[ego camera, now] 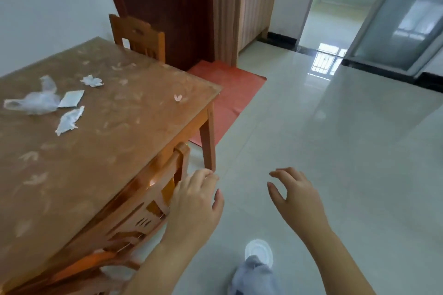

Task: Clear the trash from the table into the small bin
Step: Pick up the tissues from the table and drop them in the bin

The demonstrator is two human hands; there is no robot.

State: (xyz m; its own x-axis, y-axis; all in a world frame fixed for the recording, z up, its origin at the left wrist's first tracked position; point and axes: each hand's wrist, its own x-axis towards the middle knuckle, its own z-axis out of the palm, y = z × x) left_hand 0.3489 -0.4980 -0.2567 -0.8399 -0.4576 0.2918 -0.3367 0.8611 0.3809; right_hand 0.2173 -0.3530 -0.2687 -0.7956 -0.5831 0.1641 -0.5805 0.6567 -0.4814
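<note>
Over on the bench (100,127), the torn tissue (69,120) lies lengthwise toward the far right beside a crumpled plastic bag (36,102), while both the left hand (194,208) and right hand (297,201) hover spread, holding nothing.

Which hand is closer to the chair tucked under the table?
The left hand. It is open right beside the top of the chair, maybe brushing it. The right hand is open over the bare floor, farther from the chair.
</note>
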